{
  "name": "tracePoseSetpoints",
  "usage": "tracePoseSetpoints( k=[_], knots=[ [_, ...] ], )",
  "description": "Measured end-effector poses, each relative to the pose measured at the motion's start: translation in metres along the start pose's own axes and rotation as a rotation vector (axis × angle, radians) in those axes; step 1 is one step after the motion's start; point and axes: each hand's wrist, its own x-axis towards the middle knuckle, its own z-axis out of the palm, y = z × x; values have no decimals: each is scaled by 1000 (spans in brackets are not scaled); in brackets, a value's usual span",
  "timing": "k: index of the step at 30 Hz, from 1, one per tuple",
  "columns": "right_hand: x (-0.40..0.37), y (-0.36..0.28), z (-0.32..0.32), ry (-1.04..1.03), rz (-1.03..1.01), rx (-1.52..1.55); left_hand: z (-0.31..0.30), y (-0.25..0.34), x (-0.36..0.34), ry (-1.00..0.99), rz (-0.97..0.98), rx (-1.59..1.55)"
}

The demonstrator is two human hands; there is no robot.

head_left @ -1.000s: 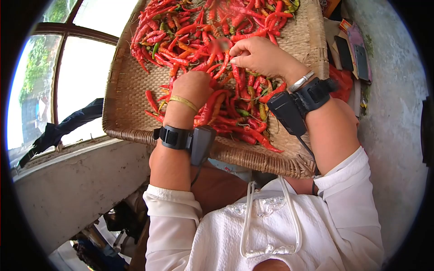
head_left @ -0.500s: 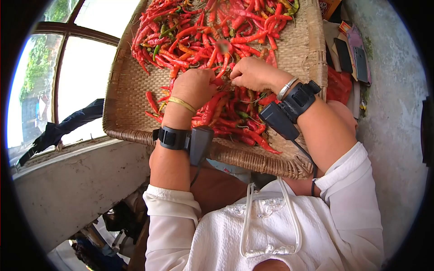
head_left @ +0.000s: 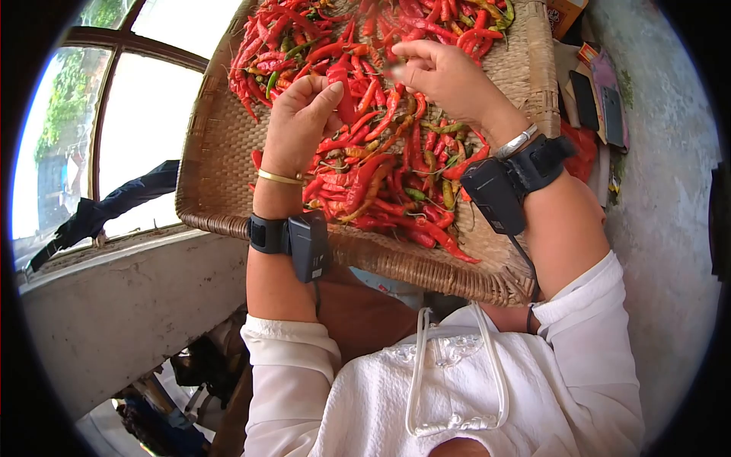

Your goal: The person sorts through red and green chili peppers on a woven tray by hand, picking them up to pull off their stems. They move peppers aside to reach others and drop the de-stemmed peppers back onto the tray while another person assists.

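Red chili peppers, with a few green and orange ones, lie in a shallow woven basket (head_left: 217, 145). They form a far heap and a nearer pile (head_left: 381, 190). My left hand (head_left: 297, 126), wearing a gold bangle, is raised above the basket's left part. Its thumb and fingers are closed on a red chili pepper (head_left: 343, 93). Over the far heap, my right hand (head_left: 449, 84) has its fingers curled toward the thumb. What lies between those fingertips is blurred and I cannot make it out.
The basket rests over my lap. A window (head_left: 84, 129) with a dark cloth-like bundle (head_left: 122, 206) on its sill is at left. Two phones (head_left: 611, 116) lie on stacked items at right, near a red bag (head_left: 576, 148) and a grey wall (head_left: 666, 190).
Both hands have lifted from the middle of the peppers and moved farther forward and apart. More of the near pile shows, and a red chili pepper is now visible in my left hand.
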Motion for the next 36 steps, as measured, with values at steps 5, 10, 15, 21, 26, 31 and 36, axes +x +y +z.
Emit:
tracePoseSetpoints(
  k=[5, 10, 15, 21, 26, 31, 36],
  knots=[
    [-12, -1, 22, -280, 74, -12, 17, -2, -2, -82, -74, -291],
    [-15, -7, 21, -381, 258, 87, 25, -7, 2, -128, -69, -307],
    [-11, -13, -2, -489, 303, -332, 20, -24, 12, -5, 73, 282],
    [4, 14, 0, 202, -23, -115, 28, -25, 10, -134, 246, 984],
    [2, 13, 1, 121, 7, -222, 37, -39, 12, -195, 277, 1099],
    [-12, 13, 14, -157, -63, -453, 42, -49, 17, -300, 99, 1171],
    [-11, 16, 12, -142, 14, -503, 41, -49, 21, -314, 135, 1139]
  ],
)
